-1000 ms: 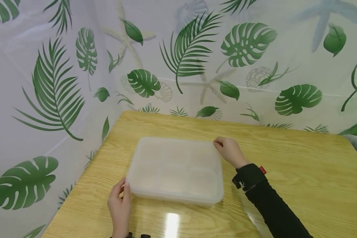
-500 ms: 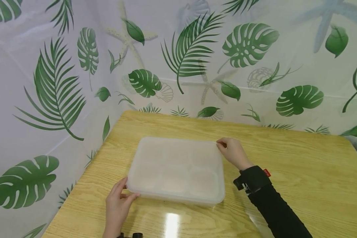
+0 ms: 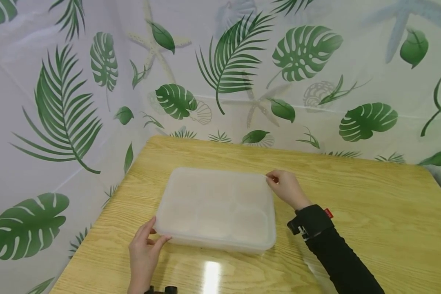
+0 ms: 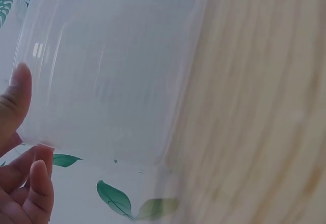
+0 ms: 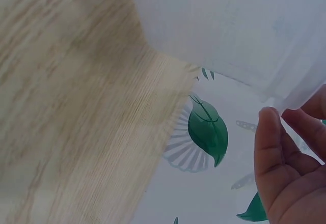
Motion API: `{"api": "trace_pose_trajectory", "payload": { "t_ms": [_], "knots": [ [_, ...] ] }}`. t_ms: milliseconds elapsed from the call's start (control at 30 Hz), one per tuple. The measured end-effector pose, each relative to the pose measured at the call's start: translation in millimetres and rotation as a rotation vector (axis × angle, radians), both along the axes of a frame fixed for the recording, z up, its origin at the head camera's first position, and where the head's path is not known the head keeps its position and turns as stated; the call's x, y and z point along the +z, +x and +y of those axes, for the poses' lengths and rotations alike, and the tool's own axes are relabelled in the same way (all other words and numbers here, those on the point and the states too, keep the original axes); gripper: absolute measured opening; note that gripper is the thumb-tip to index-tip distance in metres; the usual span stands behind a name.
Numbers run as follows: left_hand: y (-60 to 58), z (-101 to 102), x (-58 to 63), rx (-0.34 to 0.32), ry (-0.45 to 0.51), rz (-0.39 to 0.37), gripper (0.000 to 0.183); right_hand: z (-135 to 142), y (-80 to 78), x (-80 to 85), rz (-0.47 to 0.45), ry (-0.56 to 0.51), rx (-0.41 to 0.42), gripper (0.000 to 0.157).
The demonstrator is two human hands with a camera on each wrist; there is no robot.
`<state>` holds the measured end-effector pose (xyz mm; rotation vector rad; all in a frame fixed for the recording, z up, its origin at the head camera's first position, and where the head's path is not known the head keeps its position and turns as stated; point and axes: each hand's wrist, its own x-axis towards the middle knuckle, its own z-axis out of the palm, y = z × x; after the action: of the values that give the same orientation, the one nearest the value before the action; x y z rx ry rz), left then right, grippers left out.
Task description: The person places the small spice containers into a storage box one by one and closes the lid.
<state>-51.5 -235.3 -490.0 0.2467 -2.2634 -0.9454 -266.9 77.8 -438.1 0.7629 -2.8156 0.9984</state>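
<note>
A shallow, translucent white plastic box [image 3: 217, 208] with a frosted lid lies flat, and several compartments show faintly through its top. My left hand [image 3: 144, 249] grips the near left corner, thumb on the front edge and fingers along the left side. In the left wrist view the thumb [image 4: 18, 99] lies against the box wall [image 4: 112, 76], with fingertips at the corner. My right hand [image 3: 286, 188] pinches the rim at the far right corner. The right wrist view has its thumb [image 5: 270, 137] and forefinger meeting at that corner of the box [image 5: 229, 25].
The box stands on a wood-grain table [image 3: 371, 220], left of its middle. Behind and to the left hangs a white cloth [image 3: 132, 134] printed with green leaves, shells and starfish, close to the table's edges. A bright reflection lies in front of the box.
My left thumb has moved from the box's left corner to its front edge, spreading away from the fingers. The right hand stays at its corner, its wrist slightly shifted. The box has hardly moved.
</note>
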Motion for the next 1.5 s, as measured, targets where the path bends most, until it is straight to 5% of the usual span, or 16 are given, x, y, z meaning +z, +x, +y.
{"api": "trace_pose_trajectory", "payload": {
  "t_ms": [533,767,933,1067,1200,1367,1500],
  "knots": [
    [1.6,-0.9,8.4,-0.012,0.266,-0.152,0.049,-2.1,3.9,-3.0,0.025,-0.016,-0.003,0.018],
    [4.7,-5.1,15.2,-0.042,0.275,-0.228,0.047,0.5,3.4,-4.7,-0.191,-0.111,0.000,0.022],
    [0.3,-23.0,37.4,-0.186,0.193,-0.422,0.043,5.0,3.5,-6.5,-0.310,-0.176,0.014,0.032],
    [-17.1,-45.2,60.7,-0.361,0.015,-0.540,0.051,7.4,5.6,-5.9,-0.300,-0.160,0.022,0.039],
    [-48.3,-57.5,75.2,-0.492,-0.138,-0.549,0.058,6.9,12.5,-1.1,-0.147,-0.028,0.077,0.046],
    [-92.7,-57.1,79.5,-0.636,-0.362,-0.597,0.062,2.4,24.0,5.2,0.024,0.168,0.183,0.053],
    [-111.7,-56.6,76.9,-0.685,-0.487,-0.661,0.061,-3.0,30.0,2.9,0.097,0.257,0.237,0.053]
  ]
}}
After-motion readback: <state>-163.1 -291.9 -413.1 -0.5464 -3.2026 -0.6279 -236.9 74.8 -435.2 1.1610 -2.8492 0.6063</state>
